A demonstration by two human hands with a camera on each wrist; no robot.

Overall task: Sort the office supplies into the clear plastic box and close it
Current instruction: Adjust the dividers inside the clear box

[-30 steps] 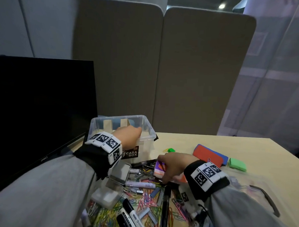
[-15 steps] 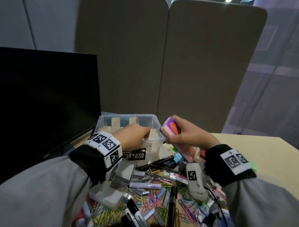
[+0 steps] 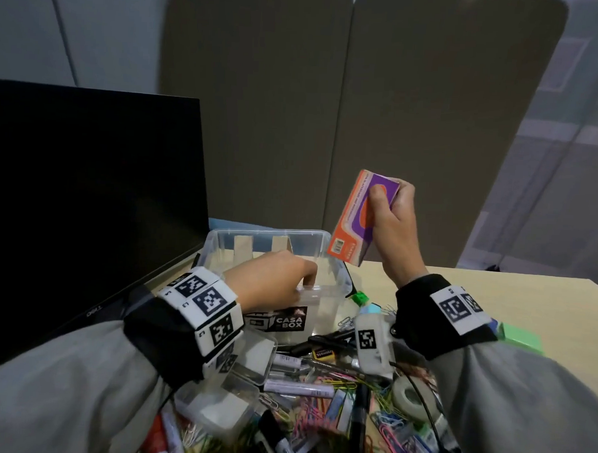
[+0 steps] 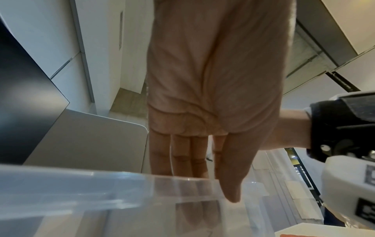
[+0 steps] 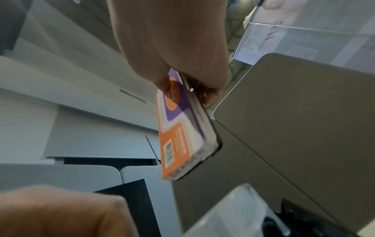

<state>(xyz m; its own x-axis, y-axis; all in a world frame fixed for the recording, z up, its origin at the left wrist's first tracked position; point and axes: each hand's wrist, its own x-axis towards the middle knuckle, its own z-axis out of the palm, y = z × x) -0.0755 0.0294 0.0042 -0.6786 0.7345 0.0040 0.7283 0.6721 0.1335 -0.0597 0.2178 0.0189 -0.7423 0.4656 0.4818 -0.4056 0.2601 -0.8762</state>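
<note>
The right hand (image 3: 391, 227) holds an orange-purple pack (image 3: 358, 217) in a firm grip, tilted in the air above the box (image 3: 319, 241). The left hand (image 3: 271, 281) hooks its fingers over the box's near rim. Clips (image 3: 320, 408) and pens (image 3: 297, 387) cover the worktop (image 3: 527, 304).

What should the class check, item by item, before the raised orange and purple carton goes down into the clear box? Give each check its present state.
1. Carton held firmly: ok. The right hand grips the orange and purple carton by its upper end.
2. Box steadied: ok. The left hand holds the near rim of the clear plastic box, fingers inside, thumb outside.
3. Box open: ok. No lid covers it.
4. Carton above the opening: not ok. It hangs over the box's right corner, tilted.
5. Room inside: cannot tell. The left hand hides part of the floor.
6. Left fingers out of the drop path: not ok. They reach down inside the near wall.
</note>
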